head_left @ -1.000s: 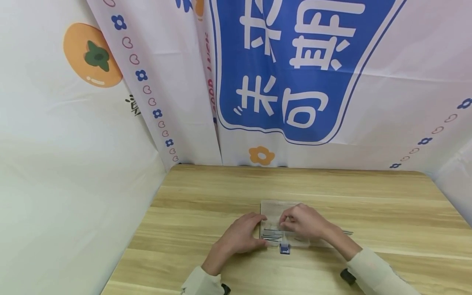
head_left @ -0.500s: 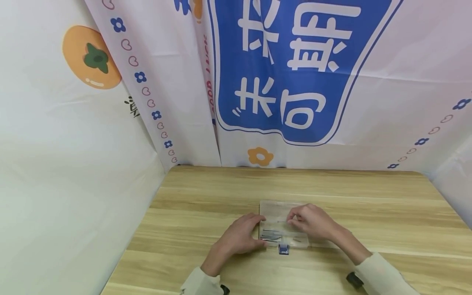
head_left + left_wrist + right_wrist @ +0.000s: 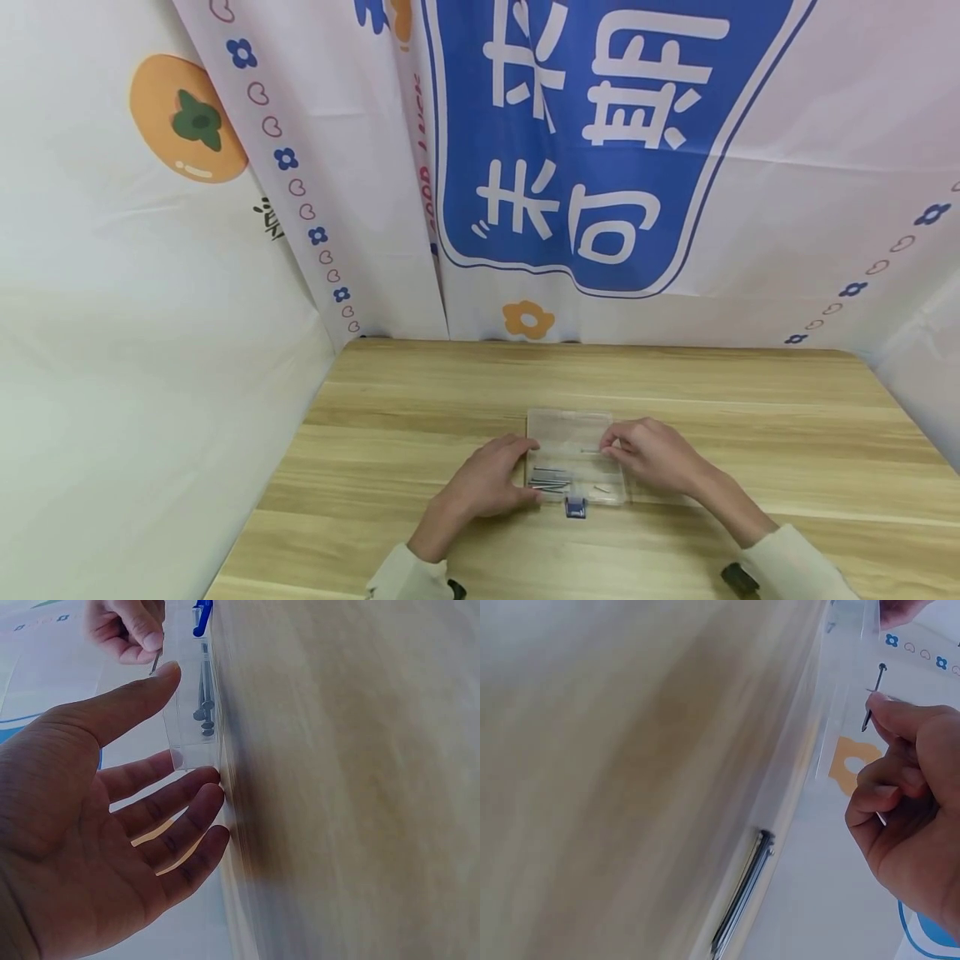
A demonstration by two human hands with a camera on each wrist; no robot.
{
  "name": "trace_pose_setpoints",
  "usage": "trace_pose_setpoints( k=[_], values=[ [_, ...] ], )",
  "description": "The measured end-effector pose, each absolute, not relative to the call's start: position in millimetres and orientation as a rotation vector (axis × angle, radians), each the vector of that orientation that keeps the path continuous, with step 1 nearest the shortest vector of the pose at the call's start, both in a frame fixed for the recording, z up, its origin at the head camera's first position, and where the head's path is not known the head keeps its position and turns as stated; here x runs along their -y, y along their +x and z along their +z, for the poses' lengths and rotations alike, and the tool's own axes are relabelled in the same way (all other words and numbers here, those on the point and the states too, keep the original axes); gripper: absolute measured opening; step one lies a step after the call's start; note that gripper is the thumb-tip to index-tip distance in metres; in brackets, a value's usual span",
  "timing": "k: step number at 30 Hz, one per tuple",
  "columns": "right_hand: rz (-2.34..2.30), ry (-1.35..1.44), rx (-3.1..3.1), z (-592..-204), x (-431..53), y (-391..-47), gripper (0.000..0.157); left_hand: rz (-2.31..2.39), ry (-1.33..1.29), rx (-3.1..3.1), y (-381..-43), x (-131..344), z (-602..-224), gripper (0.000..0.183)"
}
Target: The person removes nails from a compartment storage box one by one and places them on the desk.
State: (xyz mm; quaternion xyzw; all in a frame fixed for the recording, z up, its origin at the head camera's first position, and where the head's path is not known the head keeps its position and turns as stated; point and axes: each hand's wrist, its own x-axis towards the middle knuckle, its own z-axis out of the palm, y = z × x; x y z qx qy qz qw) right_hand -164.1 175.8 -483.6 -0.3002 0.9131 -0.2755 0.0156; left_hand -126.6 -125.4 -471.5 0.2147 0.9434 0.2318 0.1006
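A clear plastic box [image 3: 570,425] with a blue latch [image 3: 576,508] lies open on the table. My left hand [image 3: 491,475] holds its left end, thumb at the front corner and fingers along the side. Several dark nails [image 3: 205,697] lie in the box's left compartment; one short piece [image 3: 602,489] sits in the right one. Over the box's right part, my right hand [image 3: 651,454] pinches a thin nail [image 3: 878,682] between thumb and forefinger, its head and point both showing. The other fingers of that hand are curled in.
Several longer nails [image 3: 742,892] lie together on the wooden table [image 3: 420,392], below the right hand in the right wrist view. A printed cloth [image 3: 480,300] hangs behind the table's far edge, and white cloth covers the left side.
My right hand has moved to the right across the box with the nail pinched in it, uncovering the right compartment. The left hand has stayed on the box.
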Motion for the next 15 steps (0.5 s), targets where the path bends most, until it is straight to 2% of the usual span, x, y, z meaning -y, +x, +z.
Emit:
trace_pose_setpoints(
  k=[15],
  values=[
    [-0.772, -0.938, -2.966, -487.4, -201.1, -158.8, 0.008, 0.675, 0.641, -2.786, -127.3, 126.5, -473.3, 0.071]
  ],
)
